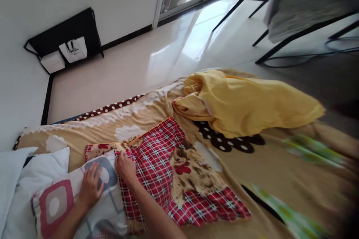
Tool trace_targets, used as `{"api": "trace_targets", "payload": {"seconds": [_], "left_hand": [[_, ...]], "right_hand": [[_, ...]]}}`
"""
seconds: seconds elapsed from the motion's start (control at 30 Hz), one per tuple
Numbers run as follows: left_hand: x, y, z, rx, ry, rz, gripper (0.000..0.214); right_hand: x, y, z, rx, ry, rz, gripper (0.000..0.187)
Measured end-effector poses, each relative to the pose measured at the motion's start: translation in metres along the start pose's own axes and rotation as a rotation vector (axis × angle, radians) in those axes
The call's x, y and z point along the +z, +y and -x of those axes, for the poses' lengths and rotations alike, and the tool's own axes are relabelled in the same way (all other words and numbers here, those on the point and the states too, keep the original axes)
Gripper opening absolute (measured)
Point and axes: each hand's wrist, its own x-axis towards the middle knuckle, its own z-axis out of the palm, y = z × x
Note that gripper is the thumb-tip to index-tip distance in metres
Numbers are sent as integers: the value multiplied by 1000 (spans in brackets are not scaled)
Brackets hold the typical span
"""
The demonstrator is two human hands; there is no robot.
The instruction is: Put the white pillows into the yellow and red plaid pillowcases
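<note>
I saw the left hand (pixel 91 186) lying open on the patterned pillow (pixel 105 209), while the right hand (pixel 125 165) was curled tightly around the edge of the red plaid cloth (pixel 161 166), spread against this pillow on the tan blanket (pixel 246 170)

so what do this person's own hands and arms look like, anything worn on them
The left hand and right hand are ungloved, and both forearms are bare as far as they show, with no sleeve or watch in view. No ring stands out on the fingers, though such small detail is hard to tell.
</note>
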Motion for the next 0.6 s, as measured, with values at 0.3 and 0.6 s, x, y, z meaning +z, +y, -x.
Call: {"api": "trace_targets", "payload": {"seconds": [0.3,0.6], "left_hand": [[9,21,-88,-265,-338,206,69],[15,30,-64,-3,-263,348,18]], "right_hand": [[3,13,-26,-38,-55,-2,29],[-6,5,-17,-284,-108,-243,15]]}}
